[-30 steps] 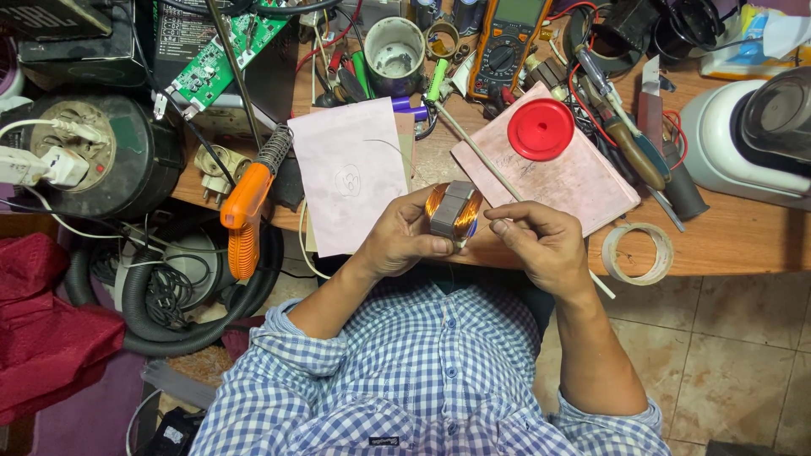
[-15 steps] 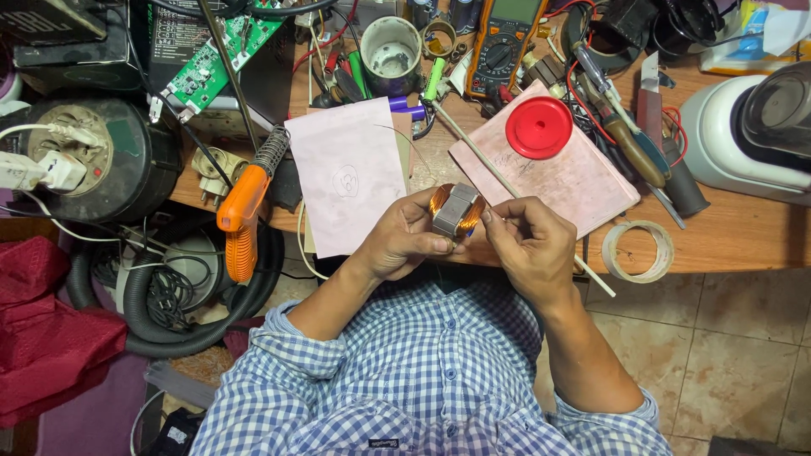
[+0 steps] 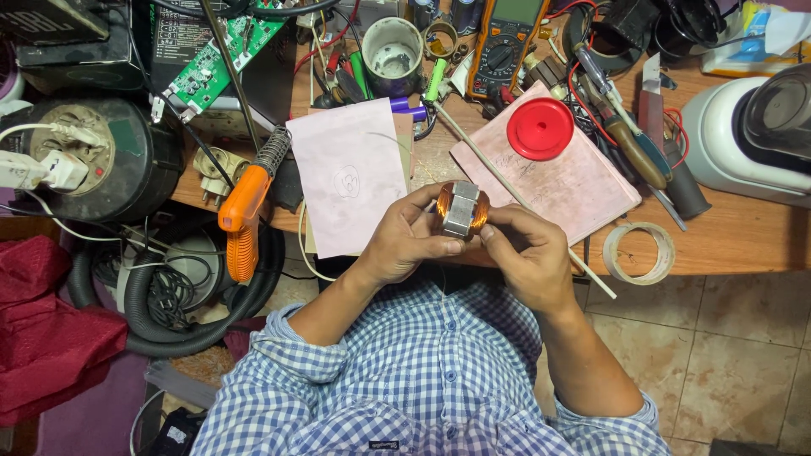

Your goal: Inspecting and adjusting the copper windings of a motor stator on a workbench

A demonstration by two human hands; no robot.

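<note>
Cluttered wooden workbench (image 3: 743, 241) over tiled floor, seen from above. Held just above bench's near edge, centre frame: 1 small motor coil (image 3: 461, 209), copper windings w/ grey metal core. Left hand (image 3: 407, 241) clasps it from the left, thumb under, fingers wrapped round. Right hand (image 3: 524, 249) pinches it from the right w/ fingertips. Both closed on the coil.

Counted on bench: 2 pinkish paper sheets, one (image 3: 353, 173) left of coil, one (image 3: 549, 173) right w/ 1 red round lid (image 3: 540, 128) lying on it. 1 orange soldering gun (image 3: 247, 207) at left edge. 1 roll clear tape (image 3: 639, 252) flat, near right hand. 1 multimeter (image 3: 507, 38) at back. 1 green circuit board (image 3: 215, 59) back left. 1 thin white rod (image 3: 515, 190) running diagonal behind hands.

Containers: 1 white cup (image 3: 392, 46) at back, looks empty, stained inside. 1 white appliance w/ dark jar (image 3: 748, 127) far right, contents can't tell.
</note>
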